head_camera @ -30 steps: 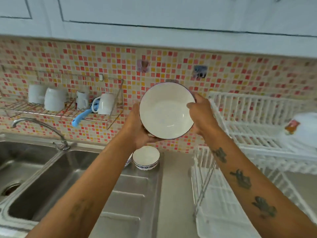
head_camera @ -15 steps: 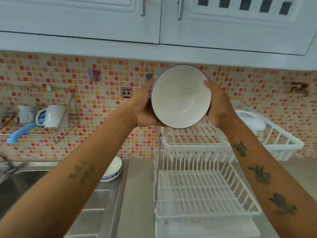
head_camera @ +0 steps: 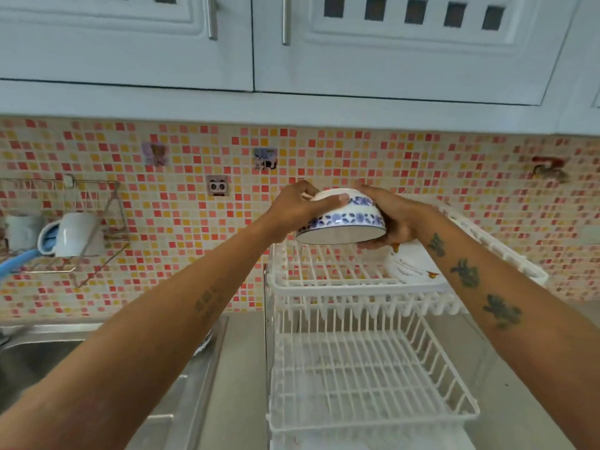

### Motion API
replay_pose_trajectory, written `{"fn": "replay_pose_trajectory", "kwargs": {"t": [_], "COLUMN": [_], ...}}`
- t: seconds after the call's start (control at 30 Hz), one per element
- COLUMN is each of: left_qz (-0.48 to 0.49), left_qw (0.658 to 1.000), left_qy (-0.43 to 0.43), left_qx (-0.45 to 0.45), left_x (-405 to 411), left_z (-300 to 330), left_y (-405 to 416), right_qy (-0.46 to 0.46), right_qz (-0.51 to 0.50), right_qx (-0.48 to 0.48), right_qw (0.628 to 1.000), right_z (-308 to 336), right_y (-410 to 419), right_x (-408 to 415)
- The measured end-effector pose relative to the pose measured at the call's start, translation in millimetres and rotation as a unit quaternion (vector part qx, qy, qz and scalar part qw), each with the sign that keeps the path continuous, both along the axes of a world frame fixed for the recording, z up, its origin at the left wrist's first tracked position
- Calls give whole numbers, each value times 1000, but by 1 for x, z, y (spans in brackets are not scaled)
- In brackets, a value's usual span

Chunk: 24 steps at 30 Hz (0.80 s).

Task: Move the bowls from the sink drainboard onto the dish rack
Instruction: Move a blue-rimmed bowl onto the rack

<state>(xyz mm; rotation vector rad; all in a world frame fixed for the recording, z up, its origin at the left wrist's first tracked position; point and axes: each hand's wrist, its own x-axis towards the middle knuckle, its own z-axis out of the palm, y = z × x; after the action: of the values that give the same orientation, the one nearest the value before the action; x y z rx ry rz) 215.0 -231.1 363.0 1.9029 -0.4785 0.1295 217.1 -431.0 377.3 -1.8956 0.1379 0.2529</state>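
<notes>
A white bowl with a blue flower band (head_camera: 344, 219) is held mouth down, slightly tilted, just above the upper tier of the white two-tier dish rack (head_camera: 328, 282). My left hand (head_camera: 298, 206) grips its left side and my right hand (head_camera: 394, 216) cups its right side and rim. A white plate with small orange marks (head_camera: 412, 266) lies on the upper tier under my right wrist. A second bowl on the steel drainboard (head_camera: 194, 384) shows only as a sliver (head_camera: 204, 344) behind my left forearm.
The rack's lower tier (head_camera: 363, 378) holds nothing. A steel sink basin (head_camera: 29, 362) lies at the left. A wire wall shelf (head_camera: 97, 228) carries white mugs (head_camera: 76, 233) and a blue utensil. White cabinets hang overhead above the tiled wall.
The bowl has turned from facing me to mouth down and has dropped lower, close over the rack's upper tier. My view has shifted slightly right and the rack looks nearer.
</notes>
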Motion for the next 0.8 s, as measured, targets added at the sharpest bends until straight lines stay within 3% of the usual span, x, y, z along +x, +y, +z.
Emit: {"fn": "replay_pose_trajectory", "kwargs": {"t": [0.33, 0.8], "left_qz": [15, -4], "left_qw": [990, 945], "left_qy": [-66, -102], "left_qx": [128, 310], "left_x": [0, 1], "left_z": [-21, -33], "left_y": [-5, -9], "right_qy": [4, 11], "right_qz": [20, 1], "right_qx": [0, -43], "right_qw": [1000, 999], "right_z": [-29, -41], "right_y": [2, 5], "right_x": [9, 9]}}
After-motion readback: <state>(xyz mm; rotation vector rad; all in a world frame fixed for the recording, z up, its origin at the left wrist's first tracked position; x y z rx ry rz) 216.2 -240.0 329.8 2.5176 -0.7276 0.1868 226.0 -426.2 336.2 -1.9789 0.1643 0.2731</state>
